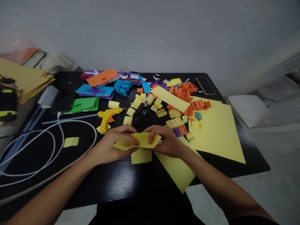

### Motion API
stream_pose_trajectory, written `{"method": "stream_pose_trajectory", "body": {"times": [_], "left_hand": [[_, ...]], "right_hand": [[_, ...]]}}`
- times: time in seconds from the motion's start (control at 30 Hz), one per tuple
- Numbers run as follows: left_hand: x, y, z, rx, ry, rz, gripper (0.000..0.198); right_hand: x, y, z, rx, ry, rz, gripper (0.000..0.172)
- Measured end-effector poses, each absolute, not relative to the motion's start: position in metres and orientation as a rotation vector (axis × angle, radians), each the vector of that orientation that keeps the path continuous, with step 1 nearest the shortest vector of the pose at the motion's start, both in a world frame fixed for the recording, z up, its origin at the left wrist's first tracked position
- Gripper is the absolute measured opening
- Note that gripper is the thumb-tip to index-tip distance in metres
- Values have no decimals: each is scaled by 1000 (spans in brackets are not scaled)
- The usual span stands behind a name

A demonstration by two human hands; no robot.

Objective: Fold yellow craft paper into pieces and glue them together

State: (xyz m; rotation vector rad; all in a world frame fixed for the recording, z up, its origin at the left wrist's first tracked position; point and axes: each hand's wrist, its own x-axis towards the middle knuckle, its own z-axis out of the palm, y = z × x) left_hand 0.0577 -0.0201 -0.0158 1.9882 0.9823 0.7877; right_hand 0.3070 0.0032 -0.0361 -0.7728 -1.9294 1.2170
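Observation:
Between my two hands is a folded piece of yellow paper (144,139), held near the front of the black table. My left hand (117,142) pinches its left part, with the fingers behind and over it. On the other side my right hand (165,140) grips the right part, one finger pressed on the paper's inner face. A yellow flap (141,156) hangs or lies just below; I cannot tell whether it joins the held piece. Black-handled scissors (142,117) lie right beyond my hands. A yellow glue gun (107,118) rests beyond my left hand.
Small folded yellow and orange paper pieces (181,93) cover the table's middle and right. Large yellow sheets (215,131) lie at right, a phone (205,86) behind them. Stacked coloured paper (96,90) stands back left. A white cable (52,131) loops across the left.

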Motion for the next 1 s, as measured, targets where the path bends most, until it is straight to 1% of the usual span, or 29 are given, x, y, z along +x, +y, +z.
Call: {"method": "stream_pose_trajectory", "body": {"times": [0.07,0.2,0.27,0.37,0.6,0.87,1.0], "left_hand": [[58,-18,-19,1879,1033,812,8],[60,-16,-24,1510,1124,802,22],[62,-16,-25,1316,1143,789,26],[67,-15,-23,1186,1145,819,30],[74,-15,-22,1175,1198,872,29],[74,-17,-28,1135,1211,894,36],[74,-16,-28,1084,1163,876,44]], "right_hand": [[305,1,-38,-883,-1843,1313,27],[299,-1,-42,-1004,-1504,1618,37],[297,0,-45,-1006,-1380,1683,43],[296,1,-48,-1008,-1304,1711,45],[295,1,-52,-1011,-1198,1802,46],[294,1,-53,-1028,-1137,1814,47],[294,2,-52,-1042,-1136,1798,49]]}}
